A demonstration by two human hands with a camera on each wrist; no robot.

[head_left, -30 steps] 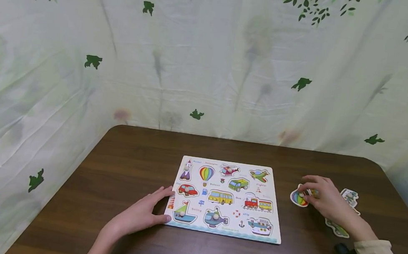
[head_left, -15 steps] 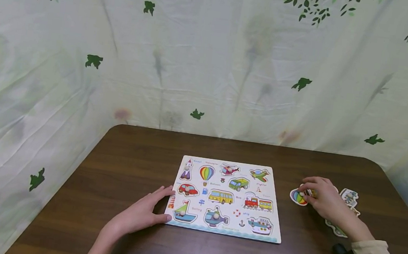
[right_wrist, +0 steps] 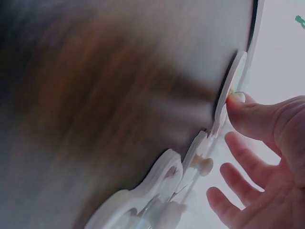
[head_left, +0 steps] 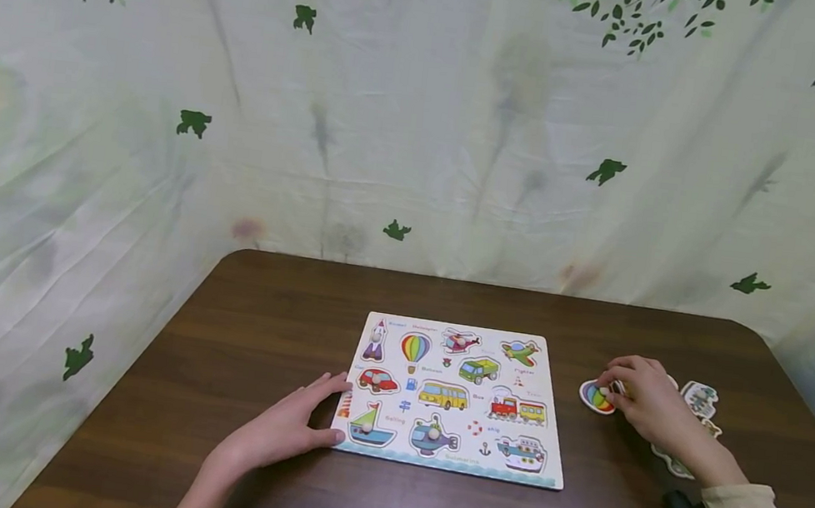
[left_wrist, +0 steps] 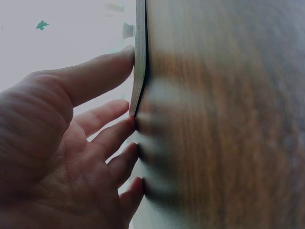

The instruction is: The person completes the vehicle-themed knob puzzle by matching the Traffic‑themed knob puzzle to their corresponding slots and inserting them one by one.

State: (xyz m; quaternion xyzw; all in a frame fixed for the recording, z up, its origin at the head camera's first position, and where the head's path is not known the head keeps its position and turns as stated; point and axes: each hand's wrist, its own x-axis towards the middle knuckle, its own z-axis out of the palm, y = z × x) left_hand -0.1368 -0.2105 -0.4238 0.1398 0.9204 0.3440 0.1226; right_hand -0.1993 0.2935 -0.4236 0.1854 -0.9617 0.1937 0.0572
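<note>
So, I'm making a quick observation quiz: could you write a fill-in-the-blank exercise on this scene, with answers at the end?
1. In the head view, the left hand touches the ____ edge of the puzzle board.
2. The right hand holds a striped piece showing a ____.
3. The bus is coloured ____.
4. The car is coloured ____.
Missing words: left; balloon; yellow; red.

Multicoloured striped balloon piece (head_left: 596, 397), brown table (head_left: 280, 315)

Pale creased curtain (head_left: 421, 138), green leaf prints (head_left: 617, 10), faint shapes (head_left: 517, 70), perhaps flowers, brown table (head_left: 280, 315)
</note>
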